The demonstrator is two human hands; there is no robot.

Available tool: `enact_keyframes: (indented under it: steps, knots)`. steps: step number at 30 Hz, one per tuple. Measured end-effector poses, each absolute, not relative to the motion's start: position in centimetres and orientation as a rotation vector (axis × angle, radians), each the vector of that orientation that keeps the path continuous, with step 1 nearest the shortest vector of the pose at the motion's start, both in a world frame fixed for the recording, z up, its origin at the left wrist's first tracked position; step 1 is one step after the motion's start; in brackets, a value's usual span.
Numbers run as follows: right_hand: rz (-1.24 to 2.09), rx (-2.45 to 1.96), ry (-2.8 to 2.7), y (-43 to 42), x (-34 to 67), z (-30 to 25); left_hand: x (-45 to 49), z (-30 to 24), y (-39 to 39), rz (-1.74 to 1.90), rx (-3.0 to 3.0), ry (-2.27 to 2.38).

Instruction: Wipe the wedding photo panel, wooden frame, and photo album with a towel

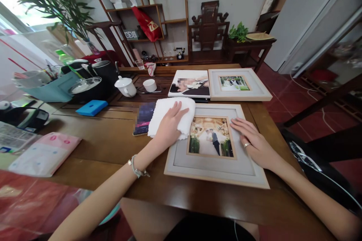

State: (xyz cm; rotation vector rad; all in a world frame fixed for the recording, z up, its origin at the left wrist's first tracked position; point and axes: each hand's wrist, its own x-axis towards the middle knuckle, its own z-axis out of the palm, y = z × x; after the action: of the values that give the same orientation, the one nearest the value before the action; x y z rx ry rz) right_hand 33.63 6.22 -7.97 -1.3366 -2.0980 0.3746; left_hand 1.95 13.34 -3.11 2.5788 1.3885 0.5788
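Note:
A picture frame (210,174) with a pale mat and a wedding photo (212,137) lies flat on the table before me. My left hand (169,120) rests with fingers stretched out on a folded white towel (158,111), which overlaps the frame's upper left corner. On the frame's right side lies my right hand (253,141), fingers extended and touching the mat beside the photo. Part of a dark phone-like item (143,118) sticks out from the towel's left side.
Behind are a second framed photo (240,94) and a photo panel (189,83). A lidded white teacup (125,86) and small white cup (149,85) stand on the tea tray. Leftward are a blue block (92,107), a tissue pack (46,154) and a red plastic bag (28,203).

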Motion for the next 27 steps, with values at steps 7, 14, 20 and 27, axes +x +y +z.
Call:
enact_keyframes:
  steps: [7,14,20,27]
  knots:
    - [0.402,-1.333,-2.07,6.3,33.5,-7.8,2.6,-1.9,12.5,0.124,2.851,1.394]
    - [0.419,-1.337,-2.081,6.3,33.5,-7.7,3.0,-0.7,2.2,-0.043,2.918,1.523]
    - [0.424,-1.333,-2.09,6.3,33.6,-7.6,3.1,-0.6,5.9,-0.038,2.878,1.539]
    - [0.416,-1.321,-2.079,6.2,33.6,-7.7,4.3,-1.3,10.9,0.102,2.833,1.71]
